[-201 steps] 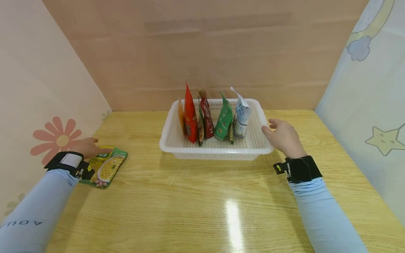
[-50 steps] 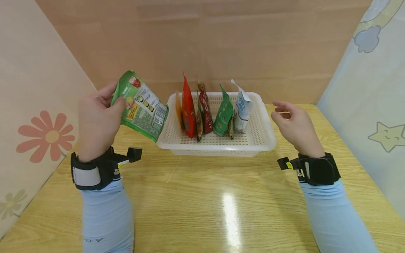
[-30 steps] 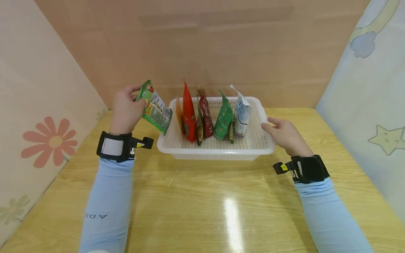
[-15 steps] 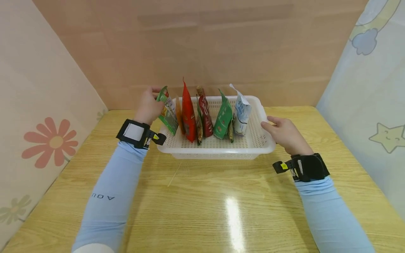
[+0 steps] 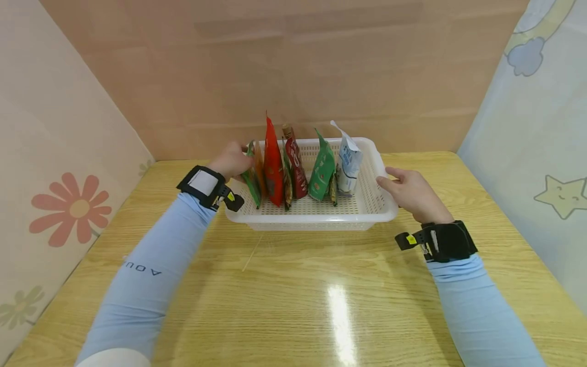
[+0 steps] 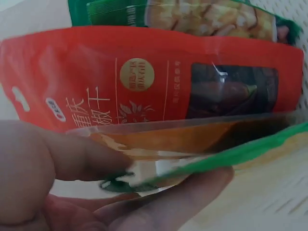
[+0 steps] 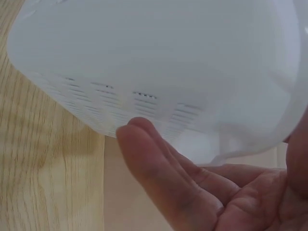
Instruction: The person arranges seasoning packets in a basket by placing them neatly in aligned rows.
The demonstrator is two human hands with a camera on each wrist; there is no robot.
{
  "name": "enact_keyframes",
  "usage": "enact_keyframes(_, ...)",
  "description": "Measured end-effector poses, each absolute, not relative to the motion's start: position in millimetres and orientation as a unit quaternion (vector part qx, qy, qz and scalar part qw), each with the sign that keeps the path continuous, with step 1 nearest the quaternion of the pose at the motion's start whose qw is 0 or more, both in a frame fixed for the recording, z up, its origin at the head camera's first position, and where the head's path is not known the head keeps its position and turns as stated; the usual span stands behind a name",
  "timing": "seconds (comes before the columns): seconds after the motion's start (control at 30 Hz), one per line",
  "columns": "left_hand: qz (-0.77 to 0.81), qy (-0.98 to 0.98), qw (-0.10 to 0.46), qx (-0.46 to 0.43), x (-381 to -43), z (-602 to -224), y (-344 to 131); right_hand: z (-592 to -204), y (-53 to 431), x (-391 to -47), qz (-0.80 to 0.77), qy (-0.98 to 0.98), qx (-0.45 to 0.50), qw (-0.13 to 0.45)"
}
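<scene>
At the left end of a white plastic basket (image 5: pixel 312 219), my left hand (image 5: pixel 233 160) pinches the top of a green food packet (image 5: pixel 252 187). The packet stands nearly upright inside, its green edge (image 6: pixel 236 155) running out between thumb and fingers in the left wrist view. Right beside it are an orange packet (image 5: pixel 259 168) and a tall red pouch of dried chilli (image 5: pixel 274 173). My right hand (image 5: pixel 415 193) grips the basket's right rim, thumb over the top; its fingers (image 7: pixel 159 168) extend along the outside below the rim in the right wrist view.
Further right in the basket stand a dark red bottle (image 5: pixel 295 165), a green pouch (image 5: pixel 322 171), a white-and-blue bag (image 5: pixel 349 163) and thin packets among them. The basket sits on a wooden table (image 5: pixel 284 295), with a brown back wall (image 5: pixel 293 76) and patterned side walls.
The green packet first lay on the table at left. My left hand lifted it, carried it right and lowered it into the basket's left end. My right hand took hold of the rim.
</scene>
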State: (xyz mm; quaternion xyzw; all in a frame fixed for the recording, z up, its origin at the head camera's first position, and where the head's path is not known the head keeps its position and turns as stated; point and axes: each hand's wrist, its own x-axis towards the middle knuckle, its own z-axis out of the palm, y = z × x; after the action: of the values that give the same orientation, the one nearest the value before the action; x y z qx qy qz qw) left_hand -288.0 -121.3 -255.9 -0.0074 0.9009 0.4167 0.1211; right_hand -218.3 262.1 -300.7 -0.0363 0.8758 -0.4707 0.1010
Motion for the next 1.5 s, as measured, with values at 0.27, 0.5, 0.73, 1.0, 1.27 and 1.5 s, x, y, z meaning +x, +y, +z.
enact_keyframes(0.27,0.486,0.868,0.102,-0.006,-283.7,-259.3,-128.0,-301.9,260.8,-218.8,-0.476,0.872,-0.030,0.105)
enact_keyframes(0.5,0.458,0.884,0.095,-0.009,-286.9,-265.0,-126.4,-301.8,261.7,-219.1,-0.477,0.872,-0.031,0.102)
enact_keyframes(0.73,0.471,0.871,0.138,-0.012,-287.0,-262.4,-130.4,-303.7,261.7,-219.2,-0.483,0.869,-0.033,0.099)
enact_keyframes(1.0,0.492,0.858,0.144,0.006,-277.2,-252.7,-146.9,-303.8,260.7,-218.9,-0.467,0.879,-0.034,0.088)
enact_keyframes(1.27,0.467,0.880,0.092,0.010,-253.5,-245.2,-164.3,-303.0,264.9,-216.9,-0.460,0.883,-0.031,0.086)
enact_keyframes(1.5,0.384,0.919,-0.049,0.071,-227.8,-264.5,-188.6,-302.0,277.3,-217.5,-0.446,0.890,-0.055,0.071)
